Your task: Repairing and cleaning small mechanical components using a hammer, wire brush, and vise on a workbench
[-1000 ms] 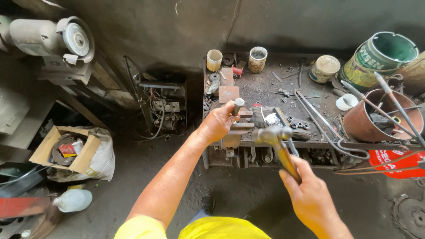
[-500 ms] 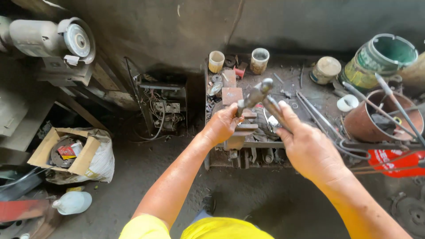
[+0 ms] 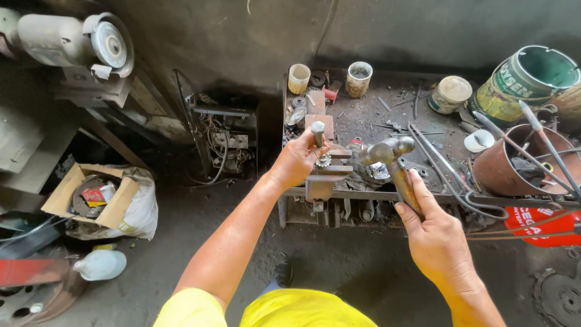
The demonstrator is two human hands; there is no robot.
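My left hand (image 3: 301, 158) grips a short steel rod (image 3: 318, 132) held upright over a small gear (image 3: 322, 160) resting on a bench vise (image 3: 324, 180). My right hand (image 3: 437, 238) is closed around the wooden handle of a ball-peen hammer (image 3: 387, 151). The hammer's head hangs level to the right of the rod, a little apart from it. The workbench (image 3: 375, 118) beneath is dark and greasy.
Two cups (image 3: 298, 78) and a tin (image 3: 450, 93) stand at the bench's back. A green paint bucket (image 3: 523, 80) and a brown pot of rods (image 3: 520, 160) sit right. A bench grinder (image 3: 72, 42) is at upper left, a cardboard box (image 3: 91, 197) and a plastic bottle (image 3: 100, 264) on the floor.
My right hand swung the hammer up from low and near onto the rod, then drew it back to the right. My left hand stayed on the rod.
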